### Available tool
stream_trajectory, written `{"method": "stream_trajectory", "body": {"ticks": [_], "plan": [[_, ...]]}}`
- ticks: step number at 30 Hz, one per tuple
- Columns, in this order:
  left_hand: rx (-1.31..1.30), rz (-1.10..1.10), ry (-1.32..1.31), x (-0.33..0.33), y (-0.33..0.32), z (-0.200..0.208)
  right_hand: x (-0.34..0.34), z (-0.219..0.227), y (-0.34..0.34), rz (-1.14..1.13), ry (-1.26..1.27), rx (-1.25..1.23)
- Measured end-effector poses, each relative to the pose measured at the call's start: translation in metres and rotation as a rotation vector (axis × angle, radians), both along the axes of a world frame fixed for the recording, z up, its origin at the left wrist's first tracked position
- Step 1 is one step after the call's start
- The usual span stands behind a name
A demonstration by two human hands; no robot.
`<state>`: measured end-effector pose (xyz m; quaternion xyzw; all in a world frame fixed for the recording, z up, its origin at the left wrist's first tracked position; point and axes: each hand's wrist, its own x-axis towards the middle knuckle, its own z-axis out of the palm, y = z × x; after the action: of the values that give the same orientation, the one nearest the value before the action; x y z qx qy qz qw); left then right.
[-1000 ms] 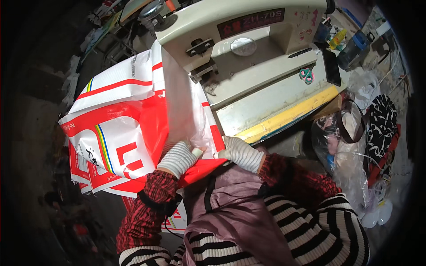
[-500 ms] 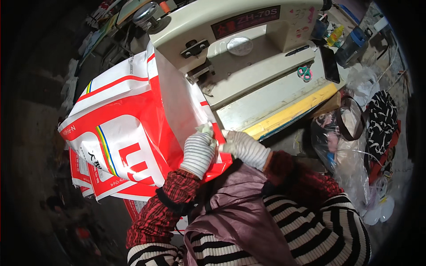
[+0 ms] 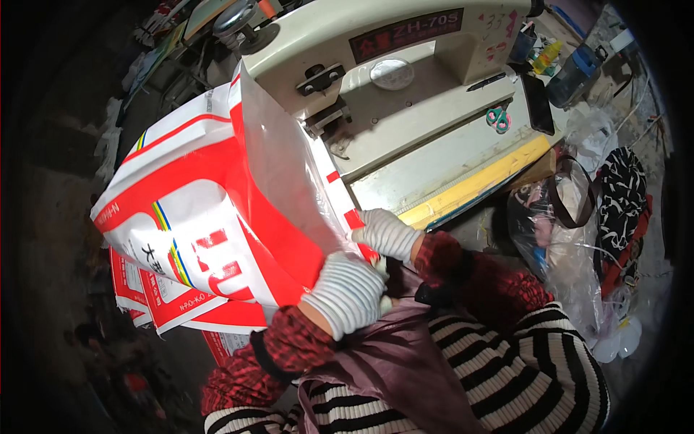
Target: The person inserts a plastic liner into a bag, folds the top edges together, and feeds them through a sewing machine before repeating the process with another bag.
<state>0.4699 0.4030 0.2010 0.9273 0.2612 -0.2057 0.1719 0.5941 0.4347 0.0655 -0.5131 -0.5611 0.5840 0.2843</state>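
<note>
A large red and white woven sack (image 3: 278,224) with blue and yellow stripes lies in front of me, its mouth spread open toward the sewing machine (image 3: 318,25). My right hand (image 3: 390,233), in a white striped glove, is closed on the red edge of the sack's mouth. Nearer my body, my left hand (image 3: 345,293), gloved alike, is closed at the near corner of the same opening. Its fingers are partly hidden behind the back of the hand. The sack's far side rests against the machine, close to the needle area.
More red and white sacks (image 3: 177,296) lie below at the left. On the machine bed (image 3: 426,137) are small green-handled snips (image 3: 499,120), a pen (image 3: 486,82) and a phone (image 3: 536,105). A yellow strip (image 3: 477,181) runs along its front edge. Plastic bags (image 3: 567,267) hang at the right.
My left hand has come down toward my body and a little right. My right hand has stayed near the sack's edge. The sack's mouth has opened wider.
</note>
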Motion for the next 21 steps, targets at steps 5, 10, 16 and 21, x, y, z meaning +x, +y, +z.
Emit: {"method": "stream_trajectory", "body": {"ticks": [5, 10, 16, 21], "plan": [[0.195, -0.136, 0.145, 0.014, -0.003, -0.014, 0.002, 0.008, 0.010, 0.047, -0.248, -0.022], [0.246, -0.065, 0.077, 0.001, 0.027, -0.021, -0.010, 0.020, 0.042, 0.121, -0.373, -0.114], [0.159, 0.372, 0.200, -0.037, 0.089, -0.009, -0.034, 0.036, 0.047, 0.035, 0.160, -0.437], [0.197, 0.605, 0.181, -0.057, 0.118, -0.024, -0.034, 0.079, 0.043, -0.086, 0.080, 0.095]]}}
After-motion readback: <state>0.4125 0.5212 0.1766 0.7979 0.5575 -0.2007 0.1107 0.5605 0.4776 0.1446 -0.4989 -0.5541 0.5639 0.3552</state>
